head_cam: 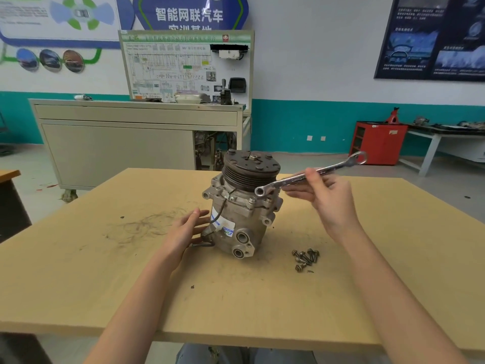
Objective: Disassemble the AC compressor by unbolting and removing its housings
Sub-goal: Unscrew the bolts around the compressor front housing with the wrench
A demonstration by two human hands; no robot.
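Note:
The grey AC compressor (241,214) stands tilted on the wooden table (131,271), its black ribbed pulley (250,169) on top and two round ports facing me. My right hand (328,200) grips a silver double-ended ring wrench (309,176) by its shaft, and the lower ring hovers over a bolt on the compressor's upper right flange. My left hand (186,229) rests flat against the compressor's lower left side with fingers apart. Several loose bolts (305,257) lie on the table right of the compressor.
A beige cabinet on wheels (118,143) with a wiring-diagram board stands behind the table. A red tool cabinet (378,143) and a white bench (446,137) sit at the back right. Dark scuff marks and small debris (141,224) mark the tabletop at left.

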